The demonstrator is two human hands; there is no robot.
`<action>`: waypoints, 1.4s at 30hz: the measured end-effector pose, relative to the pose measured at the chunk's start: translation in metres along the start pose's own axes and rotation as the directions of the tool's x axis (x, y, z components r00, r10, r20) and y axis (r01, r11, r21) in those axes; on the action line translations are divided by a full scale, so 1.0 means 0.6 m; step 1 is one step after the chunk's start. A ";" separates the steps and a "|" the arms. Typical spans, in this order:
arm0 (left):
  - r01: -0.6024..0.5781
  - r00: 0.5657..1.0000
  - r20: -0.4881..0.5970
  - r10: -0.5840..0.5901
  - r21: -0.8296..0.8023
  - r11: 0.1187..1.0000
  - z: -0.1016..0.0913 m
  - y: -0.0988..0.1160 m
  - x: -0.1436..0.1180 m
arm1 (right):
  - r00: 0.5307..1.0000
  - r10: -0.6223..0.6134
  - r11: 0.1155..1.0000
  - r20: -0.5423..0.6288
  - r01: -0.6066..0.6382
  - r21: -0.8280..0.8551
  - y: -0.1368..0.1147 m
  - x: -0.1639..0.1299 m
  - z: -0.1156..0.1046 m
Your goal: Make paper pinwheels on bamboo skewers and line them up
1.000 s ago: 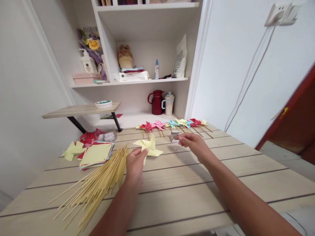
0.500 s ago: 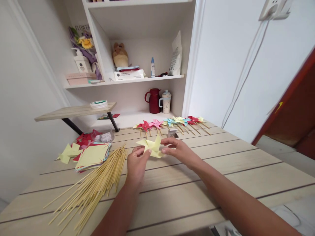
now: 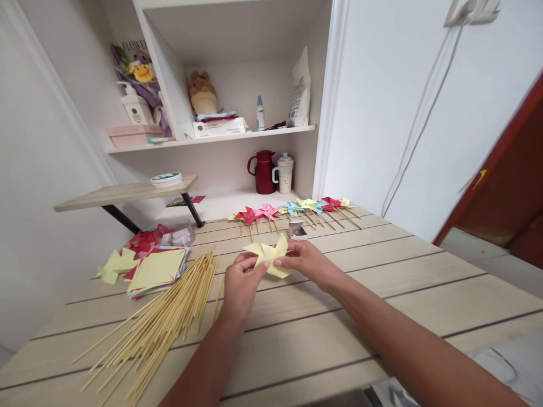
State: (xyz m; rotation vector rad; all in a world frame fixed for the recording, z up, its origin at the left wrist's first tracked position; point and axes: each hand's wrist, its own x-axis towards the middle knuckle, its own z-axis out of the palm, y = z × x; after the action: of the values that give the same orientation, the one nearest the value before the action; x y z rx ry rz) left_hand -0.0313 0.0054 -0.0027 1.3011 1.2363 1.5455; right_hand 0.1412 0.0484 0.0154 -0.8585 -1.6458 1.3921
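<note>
Yellow paper pinwheel (image 3: 268, 259) is held just above the desk (image 3: 339, 316), mid-front, btwn both hands. Left hand (image 3: 240, 278) pinches its near-left edge w/ thumb and fingers closed on the paper; right hand (image 3: 306, 261) has fingertips pressed at the centre/right blade, also closed on it. Whether a pin sits in those fingertips can't be told, too small. The pinwheel looks folded already: four pale-yellow blades curled to the middle, slightly crumpled, no stick on it yet. Progress, judging by layout: a row of finished pinwheels on sticks (image 3: 292, 212) lies along the far desk edge, red, pink, blue, yellow, so a fair batch is done; this one seems folded but unmounted. Plenty left: a big fan of bamboo skewers (image 3: 165, 322) lies to the left, touching nothing in hand, and a stack of square coloured paper (image 3: 156, 270) w/ loose folded yellow bits (image 3: 115, 264) beyond it. A small metal box (image 3: 297, 229) sits just behind the hands. Shelf unit behind holds a red jug (image 3: 263, 172) and a mug (image 3: 284, 174).
</note>
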 end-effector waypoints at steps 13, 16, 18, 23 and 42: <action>0.016 1.000 -0.021 -0.016 0.001 1.000 0.006 0.006 -0.005 | 0.995 0.053 0.998 -0.080 -0.055 -0.020 -0.003 0.000 0.010; 0.015 1.000 -0.012 -0.015 -0.002 1.000 0.006 0.003 -0.004 | 0.996 0.014 0.997 -0.092 -0.021 -0.074 -0.004 -0.001 0.013; 0.022 1.000 -0.015 -0.022 -0.012 1.000 0.007 0.002 -0.004 | 0.992 -0.040 0.988 -0.118 0.022 -0.152 -0.006 -0.001 0.016; 0.058 0.996 -0.065 -0.061 -0.036 0.998 0.009 0.004 -0.007 | 0.961 -0.197 0.916 -0.192 0.111 -0.384 -0.009 -0.002 0.023; 0.192 0.980 -0.035 -0.196 -0.094 0.977 0.004 0.016 -0.004 | 0.941 -0.195 0.923 -0.276 0.080 -0.377 -0.024 -0.004 0.023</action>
State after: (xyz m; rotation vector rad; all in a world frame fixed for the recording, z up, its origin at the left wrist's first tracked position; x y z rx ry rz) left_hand -0.0280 0.0012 0.0058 1.0611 1.2667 1.4787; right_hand 0.1300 0.0374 0.0282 -1.0839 -1.6999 0.8150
